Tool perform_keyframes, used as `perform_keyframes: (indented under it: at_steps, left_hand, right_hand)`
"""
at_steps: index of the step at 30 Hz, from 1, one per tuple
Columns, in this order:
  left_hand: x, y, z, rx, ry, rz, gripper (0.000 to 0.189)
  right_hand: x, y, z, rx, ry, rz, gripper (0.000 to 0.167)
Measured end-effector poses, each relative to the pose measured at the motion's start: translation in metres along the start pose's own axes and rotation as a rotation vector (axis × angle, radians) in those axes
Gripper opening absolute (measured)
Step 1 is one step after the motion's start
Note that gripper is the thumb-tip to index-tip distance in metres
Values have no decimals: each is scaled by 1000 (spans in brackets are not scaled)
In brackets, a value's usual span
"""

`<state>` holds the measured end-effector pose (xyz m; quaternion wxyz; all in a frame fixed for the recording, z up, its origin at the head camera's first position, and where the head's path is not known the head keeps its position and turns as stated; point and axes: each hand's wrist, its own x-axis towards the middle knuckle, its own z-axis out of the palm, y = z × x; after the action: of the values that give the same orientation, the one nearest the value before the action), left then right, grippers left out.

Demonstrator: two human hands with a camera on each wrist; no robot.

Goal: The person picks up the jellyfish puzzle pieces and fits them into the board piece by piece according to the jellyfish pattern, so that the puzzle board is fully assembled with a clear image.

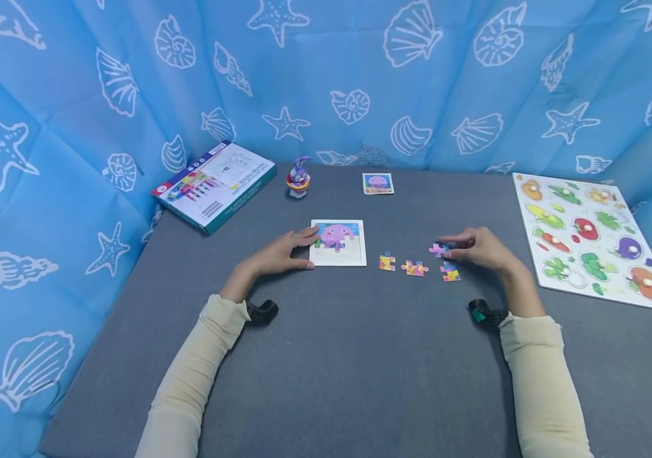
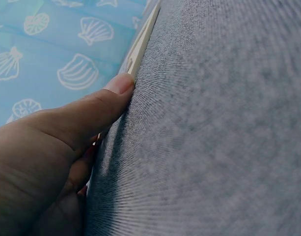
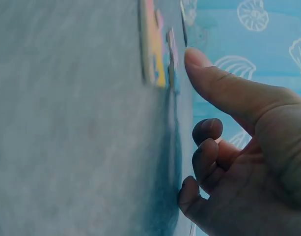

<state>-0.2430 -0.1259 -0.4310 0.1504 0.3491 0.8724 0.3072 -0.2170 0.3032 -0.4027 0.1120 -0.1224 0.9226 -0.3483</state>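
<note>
Piece (image 1: 436,250) — likely light, stiff; pinch edges | right hand (image 1: 483,248) — cannot tell if clamped | left hand (image 1: 280,253) — spread, touching tray (image 1: 354,260)

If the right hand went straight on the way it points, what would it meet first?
Probably the pink-and-blue puzzle piece right before the right hand; whether they already touch is unclear.

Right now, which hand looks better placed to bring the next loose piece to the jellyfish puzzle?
Probably the right hand: its fingers are at one loose piece, with three others nearby. The left hand touches the edge of the puzzle frame, farther from the pieces, so it seems suited to steadying.
</note>
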Motion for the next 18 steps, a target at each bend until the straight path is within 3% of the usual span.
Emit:
perform_keyframes:
  at_steps: [9,18]
  left_hand:
    - [0,0,1,-5,1,-1,70]
    - [-1,-1,-1,-14,-3,-1,70]
  right_hand:
    - [-1,11,-2,-30,-5,37,42]
    - [0,9,-2,-32,14,46,39]
